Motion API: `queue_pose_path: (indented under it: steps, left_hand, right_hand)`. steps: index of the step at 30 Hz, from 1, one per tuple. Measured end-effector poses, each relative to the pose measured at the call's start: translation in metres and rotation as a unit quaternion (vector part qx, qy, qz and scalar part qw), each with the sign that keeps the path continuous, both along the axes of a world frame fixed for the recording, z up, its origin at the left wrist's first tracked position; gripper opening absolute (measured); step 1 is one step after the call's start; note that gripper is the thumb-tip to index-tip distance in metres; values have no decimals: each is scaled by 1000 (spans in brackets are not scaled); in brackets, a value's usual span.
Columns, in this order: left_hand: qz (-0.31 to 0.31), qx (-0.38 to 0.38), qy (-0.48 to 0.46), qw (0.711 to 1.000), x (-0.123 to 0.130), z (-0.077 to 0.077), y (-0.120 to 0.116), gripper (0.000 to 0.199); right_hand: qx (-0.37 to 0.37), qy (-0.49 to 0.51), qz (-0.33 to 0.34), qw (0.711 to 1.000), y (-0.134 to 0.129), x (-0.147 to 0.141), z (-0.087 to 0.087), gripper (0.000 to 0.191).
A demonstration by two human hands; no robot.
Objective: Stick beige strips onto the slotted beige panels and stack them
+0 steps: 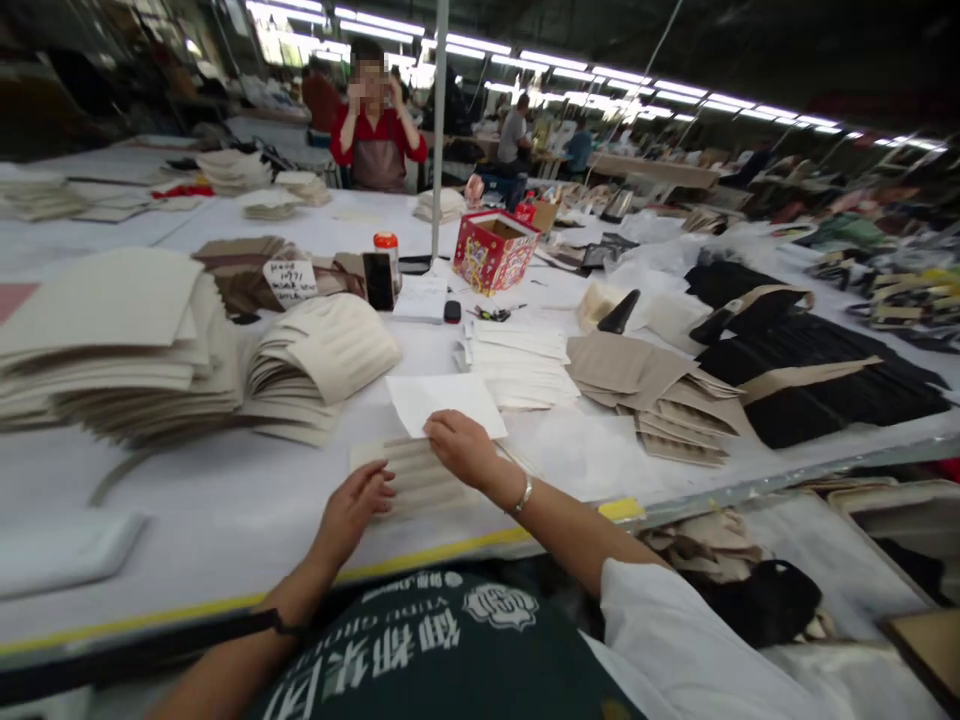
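Observation:
My right hand (463, 447) pinches the near edge of a white sheet (442, 397), which is lifted a little and tilted over the table. Under it lies a beige piece with raised ridges (420, 482), flat near the table's front edge. At the left end of that piece rests my left hand (354, 508), its fingers loosely extended and holding nothing. Just beyond the right hand is a stack of white sheets (519, 365). Left of the lifted sheet, a fanned pile of beige pieces (322, 355) curls upward.
A large beige stack (112, 340) fills the left side. Taupe pieces (652, 390) and black fabric (825, 370) lie to the right. Behind are a red box (495, 252), a phone (379, 281) and an upright pole (439, 130). A person in red (379, 150) is across the table.

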State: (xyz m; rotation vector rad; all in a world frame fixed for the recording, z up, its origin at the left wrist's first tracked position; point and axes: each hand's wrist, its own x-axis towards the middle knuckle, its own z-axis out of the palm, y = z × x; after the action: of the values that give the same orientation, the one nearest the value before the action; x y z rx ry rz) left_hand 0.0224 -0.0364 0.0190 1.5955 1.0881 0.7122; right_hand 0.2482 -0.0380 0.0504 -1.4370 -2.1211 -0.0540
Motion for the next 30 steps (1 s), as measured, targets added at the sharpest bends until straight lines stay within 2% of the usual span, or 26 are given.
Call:
queue_pose_path:
  steps: [1, 3, 6, 10, 14, 18, 24, 30]
  left_hand:
    - [14, -109, -46, 993, 6, 4, -2, 45]
    - [60, -244, -86, 964, 12, 5, -4, 32]
    - [109, -317, -106, 936, 9, -3, -8, 23]
    - [109, -324, -142, 929, 3, -8, -18, 22]
    - [83, -304, -150, 937, 4, -6, -25, 28]
    - [67, -237, -108, 963, 3, -9, -27, 32]
    - [55, -184, -56, 980, 0, -9, -28, 33]
    - [37, -136, -19, 990, 0, -12, -28, 28]
  right_hand:
    - [-28, -5, 29, 999, -15, -17, -12, 18]
    - [-92, 4, 61, 994, -37, -42, -31, 13]
    - [-182, 96, 50, 977, -52, -57, -42, 11]
    - [-286, 221, 0, 933, -50, -58, -31, 11]
    - [-361, 218, -20, 906, -42, -60, -19, 16]
    - [-388, 227, -9, 893, -39, -63, -19, 14]
    - [-412, 254, -16, 875, -37, -63, -24, 10]
    - [-444, 301, -40, 843, -36, -63, -24, 11]
